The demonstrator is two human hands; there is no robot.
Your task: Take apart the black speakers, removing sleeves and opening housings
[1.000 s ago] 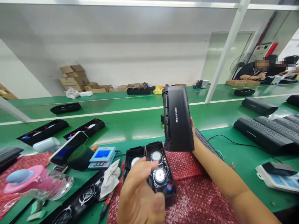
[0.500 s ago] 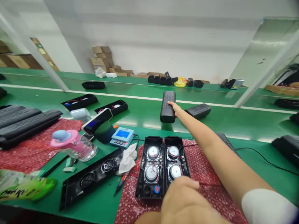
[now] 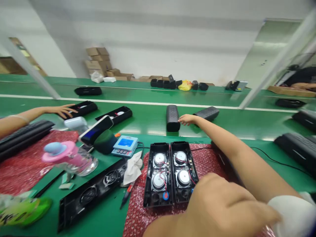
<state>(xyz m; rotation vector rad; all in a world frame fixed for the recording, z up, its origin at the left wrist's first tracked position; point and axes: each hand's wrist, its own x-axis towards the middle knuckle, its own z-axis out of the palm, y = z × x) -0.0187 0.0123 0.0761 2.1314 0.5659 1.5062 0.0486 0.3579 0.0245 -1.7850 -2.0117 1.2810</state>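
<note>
My right hand is stretched out with loosely spread fingers, its fingertips beside the right edge of a black speaker on the green surface. My left hand, large and blurred at the bottom, has curled fingers; what they may hold is hidden. Two open black housings with round silver drivers and red wires lie side by side on red bubble wrap, the right one partly covered by my left hand. A dark casing shows between my left hand and right forearm.
Another person's hand reaches over an open housing at left. Nearby are a pink-lidded bottle, a phone, a blue meter, a long black panel and a marker. More speakers stand right.
My right hand has come off the speaker's top to its right side, and the speaker now rests lower. My left hand has moved right. Another person's hand has appeared at left.
</note>
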